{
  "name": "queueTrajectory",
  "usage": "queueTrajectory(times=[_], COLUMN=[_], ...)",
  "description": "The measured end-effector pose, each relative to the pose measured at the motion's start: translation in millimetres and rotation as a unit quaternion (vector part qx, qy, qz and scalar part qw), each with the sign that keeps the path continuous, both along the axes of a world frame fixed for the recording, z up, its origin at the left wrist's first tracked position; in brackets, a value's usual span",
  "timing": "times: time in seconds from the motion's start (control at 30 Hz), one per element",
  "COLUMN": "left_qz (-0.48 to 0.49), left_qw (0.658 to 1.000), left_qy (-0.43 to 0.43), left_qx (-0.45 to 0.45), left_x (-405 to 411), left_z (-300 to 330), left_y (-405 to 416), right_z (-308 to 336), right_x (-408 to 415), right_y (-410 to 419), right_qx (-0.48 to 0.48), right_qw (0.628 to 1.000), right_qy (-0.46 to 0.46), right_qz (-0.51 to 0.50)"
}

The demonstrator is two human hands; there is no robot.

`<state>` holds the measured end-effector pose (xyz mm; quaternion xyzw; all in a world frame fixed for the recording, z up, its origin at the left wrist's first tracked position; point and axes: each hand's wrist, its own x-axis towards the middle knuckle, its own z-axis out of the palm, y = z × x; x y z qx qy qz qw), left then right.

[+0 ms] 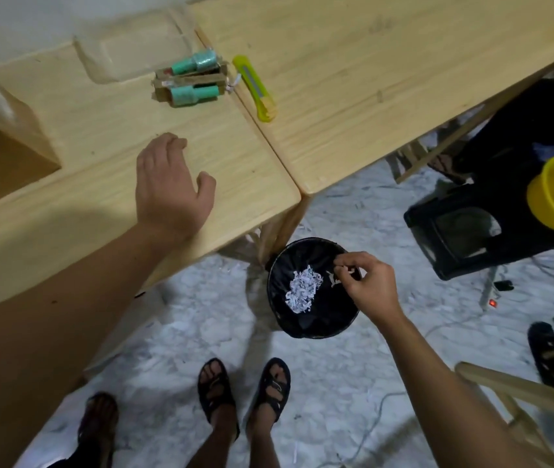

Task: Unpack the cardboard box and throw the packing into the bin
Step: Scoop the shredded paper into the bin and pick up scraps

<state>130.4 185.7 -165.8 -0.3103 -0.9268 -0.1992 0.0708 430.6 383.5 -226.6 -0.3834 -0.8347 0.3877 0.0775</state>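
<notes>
Head view, single frame; entries follow.

Risk, judged: loose shreds drifting past the rim of the bin onto the marble floor, already strewn with scraps; cause would be letting go off-centre or high up, given light paper and right hand sitting toward the bin's right edge. Second risk: strands clinging to fingertips and carried back to the table.

Packing: clump of white shredded paper lying inside the black-lined bin, left of the right hand and apart from it. A few pale strands at the fingertips, over the bin mouth.

Right hand: fingers curled, thumb and forefinger pinched together on those strands, or just parting from them; cannot tell for certain.

Left hand: fingers loosely bent, palm down over the wooden table, holding nothing; contact with the surface unclear.

Cardboard box: far left of table, open, well apart from both hands.

Unpacked item: cardboard holder with teal bottles, beside yellow-green utility knife.
</notes>
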Motion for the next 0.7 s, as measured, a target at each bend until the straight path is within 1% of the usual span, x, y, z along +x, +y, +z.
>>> queueTrajectory(times=[0.07, 0.17, 0.27, 0.37, 0.53, 0.63, 0.7], left_qz=[-0.001, -0.005, -0.013, -0.02, -0.019, -0.013, -0.01], left_qw=[1.0, 1.0, 1.0, 1.0, 0.998, 0.998, 0.998], left_qy=[0.015, 0.027, 0.018, -0.024, -0.061, -0.062, -0.054], left_qx=[-0.007, -0.01, -0.006, -0.002, -0.023, -0.027, -0.026], left_x=[-2, -3, -5, -7, -10, -10, -9], left_z=[-3, -9, -10, -6, -5, -7, -8], left_y=[1, 0, -1, -1, -1, 0, 1], right_z=[5, 30, 66, 89, 98, 90, 83], right_x=[-6, -30, -80, -142, -235, -279, -302], right_y=[1, 2, 5, 12, 26, 38, 44], right_qx=[-0.018, -0.005, 0.024, 0.022, 0.024, 0.082, 0.132], right_qw=[1.0, 0.995, 0.985, 0.976, 0.972, 0.969, 0.968], right_qy=[0.011, 0.079, 0.165, 0.217, 0.224, 0.204, 0.161], right_qz=[-0.023, -0.055, -0.035, 0.002, 0.062, 0.109, 0.144])
